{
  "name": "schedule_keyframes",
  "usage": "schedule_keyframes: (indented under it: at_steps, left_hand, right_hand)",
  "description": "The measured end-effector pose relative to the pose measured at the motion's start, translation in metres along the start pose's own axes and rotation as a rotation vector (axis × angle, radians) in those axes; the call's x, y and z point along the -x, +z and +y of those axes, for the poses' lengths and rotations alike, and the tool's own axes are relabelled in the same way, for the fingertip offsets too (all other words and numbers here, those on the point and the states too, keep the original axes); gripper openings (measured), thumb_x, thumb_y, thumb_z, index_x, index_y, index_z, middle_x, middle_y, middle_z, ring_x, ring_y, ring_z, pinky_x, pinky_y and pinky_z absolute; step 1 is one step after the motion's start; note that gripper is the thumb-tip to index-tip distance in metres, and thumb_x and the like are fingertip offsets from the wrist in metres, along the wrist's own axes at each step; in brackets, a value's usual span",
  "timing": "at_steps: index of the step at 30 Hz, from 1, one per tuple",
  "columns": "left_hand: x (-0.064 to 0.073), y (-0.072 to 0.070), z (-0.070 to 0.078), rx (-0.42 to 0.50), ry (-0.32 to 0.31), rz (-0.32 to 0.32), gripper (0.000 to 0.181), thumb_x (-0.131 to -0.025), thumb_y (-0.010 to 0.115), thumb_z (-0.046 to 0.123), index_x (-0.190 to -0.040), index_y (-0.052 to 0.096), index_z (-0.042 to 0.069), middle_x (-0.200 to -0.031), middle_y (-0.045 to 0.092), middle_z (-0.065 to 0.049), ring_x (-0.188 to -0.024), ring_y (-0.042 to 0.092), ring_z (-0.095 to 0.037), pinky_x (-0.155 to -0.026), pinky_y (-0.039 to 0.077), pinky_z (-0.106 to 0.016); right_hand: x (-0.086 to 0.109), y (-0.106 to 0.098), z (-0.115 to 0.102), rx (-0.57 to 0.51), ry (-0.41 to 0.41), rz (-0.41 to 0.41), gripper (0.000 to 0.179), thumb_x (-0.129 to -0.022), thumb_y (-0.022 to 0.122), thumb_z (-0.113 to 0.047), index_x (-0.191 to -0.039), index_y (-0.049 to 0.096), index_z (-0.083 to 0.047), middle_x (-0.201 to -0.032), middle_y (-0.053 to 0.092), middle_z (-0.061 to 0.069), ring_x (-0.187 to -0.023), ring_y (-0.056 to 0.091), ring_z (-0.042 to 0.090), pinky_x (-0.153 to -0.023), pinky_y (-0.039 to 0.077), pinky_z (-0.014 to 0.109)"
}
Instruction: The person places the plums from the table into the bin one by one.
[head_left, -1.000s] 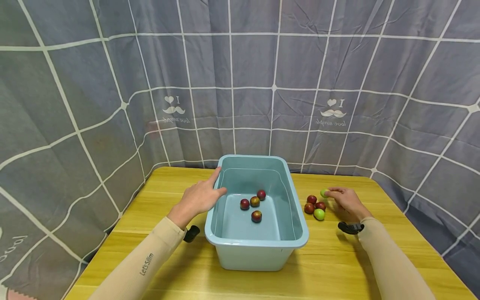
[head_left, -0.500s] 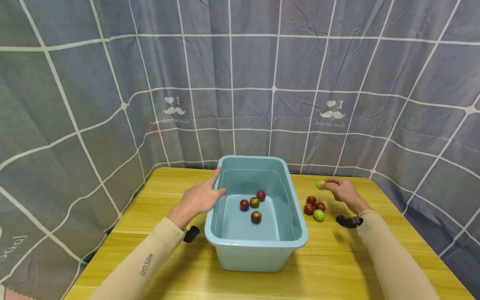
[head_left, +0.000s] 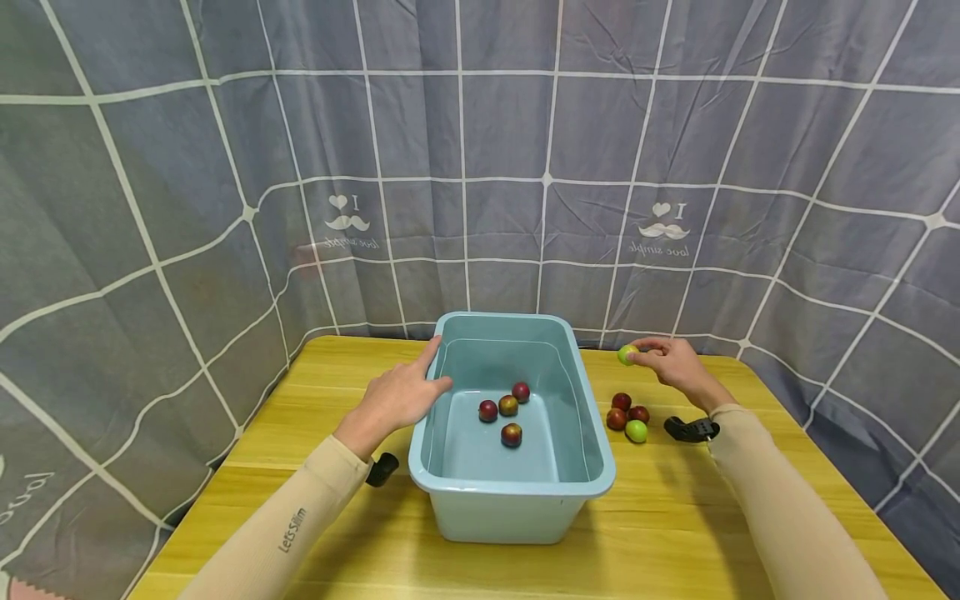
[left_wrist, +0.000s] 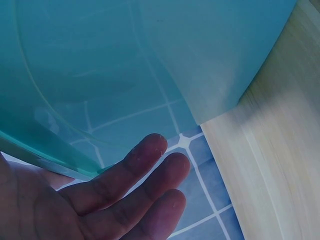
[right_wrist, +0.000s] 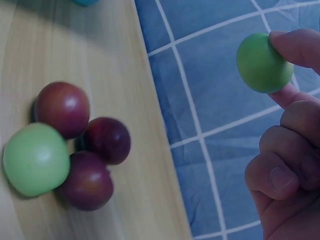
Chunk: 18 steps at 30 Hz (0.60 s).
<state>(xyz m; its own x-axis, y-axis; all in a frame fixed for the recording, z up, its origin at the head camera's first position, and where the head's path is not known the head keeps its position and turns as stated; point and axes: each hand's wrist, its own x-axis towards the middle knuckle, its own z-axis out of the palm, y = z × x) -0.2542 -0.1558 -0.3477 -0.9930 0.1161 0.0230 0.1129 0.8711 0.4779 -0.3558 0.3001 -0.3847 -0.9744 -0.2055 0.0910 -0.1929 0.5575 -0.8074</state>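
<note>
A light blue plastic basin (head_left: 512, 487) stands in the middle of the table with several dark red plums (head_left: 511, 434) on its floor. My left hand (head_left: 401, 396) rests at its left rim, thumb over the edge and index finger along it. Seen from the left wrist, the other fingers (left_wrist: 155, 185) extend loosely outside the wall. Between thumb and index finger my right hand (head_left: 675, 364) pinches a green plum (right_wrist: 263, 63), raised off the table behind a small cluster. That cluster holds three red plums (right_wrist: 62, 110) and one green plum (right_wrist: 36, 159), right of the basin.
The wooden table (head_left: 300, 417) has its far edge against a grey curtain (head_left: 502, 217) with white grid lines. Curtain also hangs on both sides. Each wrist wears a black band (head_left: 692, 429).
My right hand has lifted the green plum off the table and carried it up, away and slightly left. The left hand and basin stay in place.
</note>
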Motion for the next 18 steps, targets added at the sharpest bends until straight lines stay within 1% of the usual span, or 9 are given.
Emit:
schedule_keyframes:
  at_steps: [3,4,9,13,14,16,18]
  left_hand:
    - [0.000,0.000,0.000,-0.002,0.001,0.003,0.078,-0.096,0.046,0.050,-0.164,0.011,0.032,-0.111,0.070,-0.013,-0.072,0.061,-0.023,-0.054,0.043,-0.036]
    - [0.001,0.000,0.000,-0.003,0.001,0.002,0.078,-0.096,0.046,0.051,-0.164,0.011,0.031,-0.110,0.070,-0.013,-0.072,0.061,-0.023,-0.055,0.043,-0.036]
    - [0.001,0.000,0.001,-0.007,-0.001,0.003,0.079,-0.096,0.045,0.051,-0.164,0.011,0.030,-0.101,0.070,-0.011,-0.071,0.061,-0.023,-0.055,0.043,-0.036]
    - [0.001,0.000,0.001,-0.003,-0.003,-0.001,0.079,-0.096,0.046,0.051,-0.164,0.011,0.031,-0.095,0.068,-0.009,-0.069,0.060,-0.023,-0.054,0.042,-0.036]
    - [0.001,0.000,0.001,-0.002,-0.004,-0.002,0.079,-0.096,0.046,0.051,-0.164,0.011,0.031,-0.096,0.069,-0.010,-0.069,0.060,-0.023,-0.054,0.042,-0.036]
    - [0.001,0.000,0.001,-0.001,-0.003,0.000,0.078,-0.096,0.046,0.051,-0.164,0.011,0.031,-0.100,0.069,-0.011,-0.070,0.061,-0.023,-0.055,0.042,-0.036]
    - [0.001,0.001,0.001,-0.001,-0.002,0.002,0.078,-0.096,0.045,0.051,-0.164,0.011,0.030,-0.103,0.070,-0.012,-0.071,0.061,-0.023,-0.055,0.042,-0.036]
  right_hand:
    - [-0.001,-0.001,-0.009,0.022,-0.028,0.001,0.051,-0.094,0.070,-0.043,-0.127,0.065,-0.005,-0.055,0.037,-0.006,-0.047,0.033,0.013,-0.049,0.035,0.032]
    - [-0.002,-0.001,-0.012,0.031,-0.033,0.003,0.050,-0.093,0.070,-0.043,-0.126,0.065,-0.005,-0.057,0.038,-0.005,-0.048,0.034,0.013,-0.050,0.036,0.031]
    - [-0.006,-0.002,-0.027,0.078,-0.050,-0.006,0.053,-0.093,0.070,-0.044,-0.128,0.064,-0.004,-0.060,0.039,-0.004,-0.051,0.037,0.014,-0.052,0.036,0.030]
    - [-0.008,-0.001,-0.039,0.102,-0.075,-0.014,0.051,-0.093,0.070,-0.043,-0.128,0.065,-0.005,-0.061,0.039,-0.003,-0.054,0.038,0.014,-0.054,0.037,0.031]
    - [-0.008,-0.001,-0.042,0.110,-0.084,-0.015,0.050,-0.093,0.070,-0.042,-0.127,0.065,-0.006,-0.062,0.039,-0.002,-0.055,0.038,0.015,-0.054,0.038,0.031]
    - [-0.008,0.000,-0.048,0.135,-0.102,-0.014,0.049,-0.094,0.070,-0.042,-0.127,0.066,-0.006,-0.069,0.046,0.001,-0.061,0.042,0.017,-0.057,0.039,0.032]
    - [-0.009,0.001,-0.054,0.158,-0.115,-0.017,0.049,-0.094,0.070,-0.042,-0.127,0.066,-0.007,-0.072,0.046,0.003,-0.063,0.041,0.018,-0.057,0.038,0.032]
